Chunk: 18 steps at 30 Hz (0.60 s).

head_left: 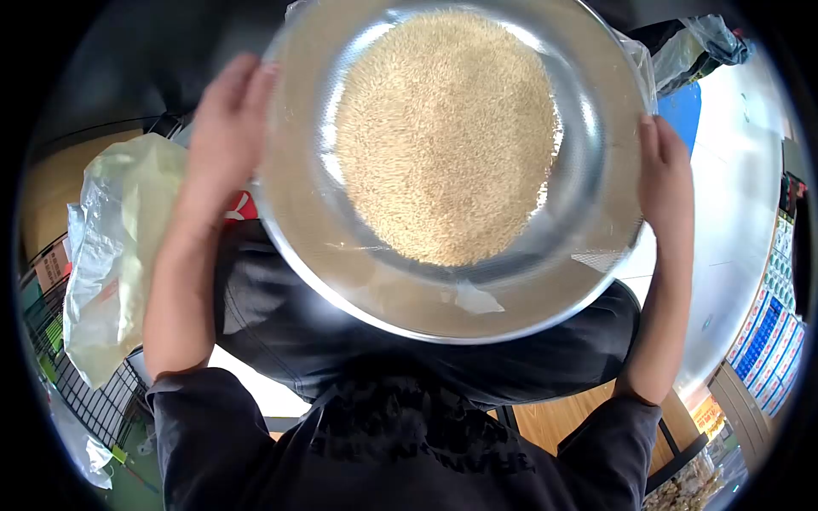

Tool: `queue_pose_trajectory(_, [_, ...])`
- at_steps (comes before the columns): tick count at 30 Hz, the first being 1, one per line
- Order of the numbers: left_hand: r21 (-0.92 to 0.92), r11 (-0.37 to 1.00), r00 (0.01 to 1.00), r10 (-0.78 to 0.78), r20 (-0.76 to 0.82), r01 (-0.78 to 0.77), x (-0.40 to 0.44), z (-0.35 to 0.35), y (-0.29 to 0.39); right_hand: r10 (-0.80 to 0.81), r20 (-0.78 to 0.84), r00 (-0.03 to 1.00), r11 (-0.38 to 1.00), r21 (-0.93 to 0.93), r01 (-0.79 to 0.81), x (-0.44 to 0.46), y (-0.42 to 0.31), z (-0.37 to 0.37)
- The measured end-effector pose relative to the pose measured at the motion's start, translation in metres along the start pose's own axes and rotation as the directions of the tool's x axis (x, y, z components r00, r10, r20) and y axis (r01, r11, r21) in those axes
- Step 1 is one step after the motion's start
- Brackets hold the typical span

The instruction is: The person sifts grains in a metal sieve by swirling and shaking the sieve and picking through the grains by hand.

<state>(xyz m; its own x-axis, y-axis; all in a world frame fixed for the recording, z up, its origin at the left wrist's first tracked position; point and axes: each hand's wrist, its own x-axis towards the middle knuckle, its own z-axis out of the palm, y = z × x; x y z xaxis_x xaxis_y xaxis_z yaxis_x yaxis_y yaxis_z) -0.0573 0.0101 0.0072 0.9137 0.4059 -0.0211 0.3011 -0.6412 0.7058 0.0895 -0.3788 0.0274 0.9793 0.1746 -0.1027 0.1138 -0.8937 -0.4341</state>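
Note:
A wide round metal sieve [341,285] with a shiny rim is held up over my lap. Pale grain that looks like rice [447,136] lies heaped in its middle and partly over the left side of its floor. My left hand [230,123] grips the rim at the left, slightly blurred, its thumb hidden. On the opposite side my right hand [666,175] has its fingers closed round the rim. Whitish patches, perhaps tape or plastic [477,298], show on the near inner wall.
A yellowish plastic bag [128,255] hangs to the left beside a black wire rack [98,396]. Clear and dark plastic bags [703,51] are at the upper right, near something blue [682,115]. Stacked blue and white packs [771,349] stand at the far right.

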Motion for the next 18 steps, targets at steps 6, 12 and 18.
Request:
queue_pose_trajectory(6, [-0.042, 0.999, 1.0, -0.015, 0.002, 0.015, -0.004, 0.008, 0.012, 0.03, -0.071, 0.997, 0.999, -0.027, -0.032, 0.011, 0.018, -0.004])
queue_pose_trajectory(12, [-0.133, 0.989, 0.998, -0.068, -0.004, 0.067, 0.002, -0.006, -0.004, 0.058, 0.045, 0.997, 0.998, -0.043, -0.056, 0.004, -0.001, 0.004])
queue_pose_trajectory(18, [-0.079, 0.996, 0.999, -0.044, 0.014, 0.045, -0.003, -0.01, -0.006, 0.029, 0.064, 0.998, 0.999, -0.032, -0.027, 0.012, 0.007, 0.012])
